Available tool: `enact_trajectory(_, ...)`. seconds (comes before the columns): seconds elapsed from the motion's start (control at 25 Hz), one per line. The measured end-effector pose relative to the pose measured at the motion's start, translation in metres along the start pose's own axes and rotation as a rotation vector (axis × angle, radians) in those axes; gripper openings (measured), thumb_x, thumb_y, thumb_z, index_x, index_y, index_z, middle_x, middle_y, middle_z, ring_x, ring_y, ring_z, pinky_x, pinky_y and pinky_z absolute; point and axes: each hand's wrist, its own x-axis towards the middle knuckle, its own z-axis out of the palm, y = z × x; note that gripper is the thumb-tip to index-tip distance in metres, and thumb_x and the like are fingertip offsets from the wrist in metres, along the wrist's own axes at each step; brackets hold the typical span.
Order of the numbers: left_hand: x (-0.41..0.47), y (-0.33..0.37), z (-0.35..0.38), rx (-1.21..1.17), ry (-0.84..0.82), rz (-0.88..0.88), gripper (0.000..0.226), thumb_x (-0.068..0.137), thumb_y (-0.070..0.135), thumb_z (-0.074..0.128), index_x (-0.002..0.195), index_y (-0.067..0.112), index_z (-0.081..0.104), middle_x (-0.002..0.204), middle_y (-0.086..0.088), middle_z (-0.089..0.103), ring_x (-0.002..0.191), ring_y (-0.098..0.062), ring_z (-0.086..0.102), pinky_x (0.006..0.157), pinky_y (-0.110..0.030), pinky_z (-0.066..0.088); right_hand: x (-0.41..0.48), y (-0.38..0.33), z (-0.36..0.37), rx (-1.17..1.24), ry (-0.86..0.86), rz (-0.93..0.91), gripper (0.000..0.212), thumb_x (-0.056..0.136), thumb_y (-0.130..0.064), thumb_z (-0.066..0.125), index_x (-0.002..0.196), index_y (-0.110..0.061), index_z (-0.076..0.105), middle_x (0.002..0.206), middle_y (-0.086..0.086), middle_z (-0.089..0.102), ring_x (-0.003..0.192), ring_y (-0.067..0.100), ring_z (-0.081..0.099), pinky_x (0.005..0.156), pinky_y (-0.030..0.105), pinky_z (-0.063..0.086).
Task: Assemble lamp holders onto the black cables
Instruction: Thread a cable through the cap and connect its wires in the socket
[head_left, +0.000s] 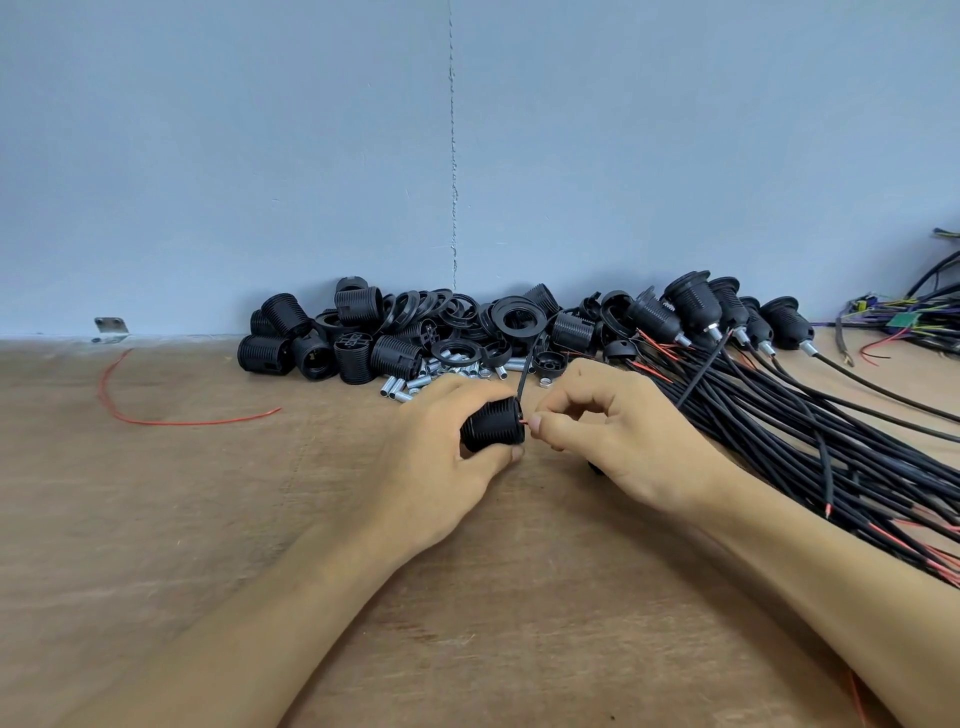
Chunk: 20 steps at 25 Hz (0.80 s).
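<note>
Mid-frame, just below the parts heap: the left hand (447, 431) was wrapped round one threaded lamp holder (493, 425), fingers curled over the top and thumb underneath, holding it at or just above the tabletop (208, 519); I couldn't tell which. The holder lay on its side with its long axis roughly left-right in the frame and its exposed end face pointing right, straight at the right hand (613, 436). I couldn't tell from here whether that face was the open mouth or the cap end. The right hand sat just beside that face, thumb and forefinger pinched on a thin red wire (525, 422), other fingers curled in loosely. The wire tip was at the face, lying about along the holder's axis. A black cable (525, 371) rose from the gap between the hands toward the upper middle, nearly square to that axis. My read: the next move turns on keeping the wire in line with the holder's axis and feeding it leftward, so the right hand does the work and the left just steadies. The rest was along the wall: loose holders and rings (415, 332), small metal tubes (415, 382) in front of them, finished holders on cables (696, 306) to the right, and the cable bundle (805, 441) fanning to the lower right. A stray red wire (182, 421) lay well apart on the left.
</note>
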Motion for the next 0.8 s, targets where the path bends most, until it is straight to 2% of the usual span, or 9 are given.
enact_trajectory(0.12,0.001,0.000,-0.001,-0.070,-0.030,-0.061,0.035,0.078,0.019,0.085,0.107,0.032,0.072,0.101,0.015,0.066,0.098,-0.005,0.060,0.085,-0.038,0.055,-0.001,0.001,0.005,-0.003,-0.008,-0.009,0.017,0.087,-0.019,0.074,0.071,-0.021,0.071,0.081,-0.007,0.061,0.077,0.015,0.057,0.069,0.024,0.044)
enact_trajectory(0.24,0.002,0.001,-0.002,-0.125,-0.061,-0.090,0.034,0.078,0.015,0.084,0.104,0.033,0.071,0.101,0.015,0.067,0.100,-0.009,0.063,0.091,-0.045,0.055,-0.002,0.003,0.008,0.008,0.046,0.001,0.017,0.088,-0.023,0.073,0.072,-0.023,0.069,0.081,-0.005,0.063,0.074,0.027,0.059,0.065,0.036,0.046)
enact_trajectory(0.4,0.003,0.000,-0.002,-0.171,-0.054,-0.128,0.033,0.078,0.013,0.082,0.101,0.033,0.070,0.100,0.013,0.068,0.098,-0.011,0.065,0.089,-0.046,0.055,-0.003,0.001,0.010,-0.053,0.095,-0.090,0.009,0.089,-0.022,0.074,0.081,-0.020,0.077,0.086,-0.006,0.064,0.081,0.013,0.061,0.072,0.025,0.047)
enact_trajectory(0.56,0.003,-0.002,-0.002,-0.159,-0.062,-0.126,0.034,0.078,0.014,0.082,0.103,0.035,0.071,0.101,0.014,0.068,0.099,-0.008,0.064,0.091,-0.044,0.055,-0.003,0.000,0.012,-0.121,0.121,-0.120,0.005,0.089,-0.018,0.074,0.088,-0.018,0.079,0.078,-0.002,0.062,0.078,0.013,0.057,0.070,0.026,0.045)
enact_trajectory(0.8,0.002,0.001,-0.001,-0.120,-0.072,-0.109,0.037,0.076,0.020,0.083,0.106,0.037,0.071,0.099,0.010,0.066,0.098,-0.008,0.062,0.089,-0.044,0.054,-0.002,-0.001,0.006,-0.266,0.067,-0.191,0.007,0.090,-0.015,0.073,0.083,-0.015,0.074,0.068,-0.013,0.052,0.070,0.008,0.051,0.067,0.013,0.036)
